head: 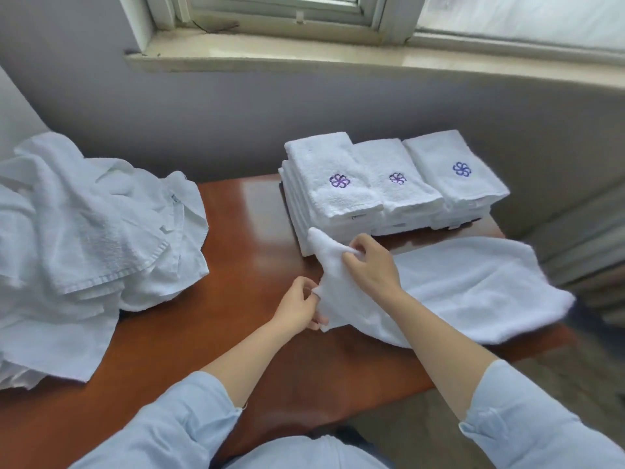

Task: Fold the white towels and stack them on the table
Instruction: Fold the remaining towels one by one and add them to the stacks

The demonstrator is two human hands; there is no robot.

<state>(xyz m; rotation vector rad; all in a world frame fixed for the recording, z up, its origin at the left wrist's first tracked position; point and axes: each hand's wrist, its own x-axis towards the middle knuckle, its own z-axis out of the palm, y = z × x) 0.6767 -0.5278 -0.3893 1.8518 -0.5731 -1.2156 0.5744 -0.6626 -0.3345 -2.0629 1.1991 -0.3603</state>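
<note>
Item: white towel (473,286), unfolded, on table (250,238).
My left hand (299,308) and right hand (370,265) each pinch its left end.

Window frame (270,15): white-painted, runs across the top of the view, with a small white catch (299,17) on its lower rail. A dark crack or gap (216,26) shows along the base of the frame at left. Right-hand pane (524,18): bright and opaque; nothing can be seen through it.

Window sill (304,55): pale stone, soiled and scuffed toward its left end.

Wall (203,113): plain grey, directly below the sill.

Floor (439,418): beige, lower right.

Right edge: blurred grey layered object (592,252), identity not determinable.
</note>
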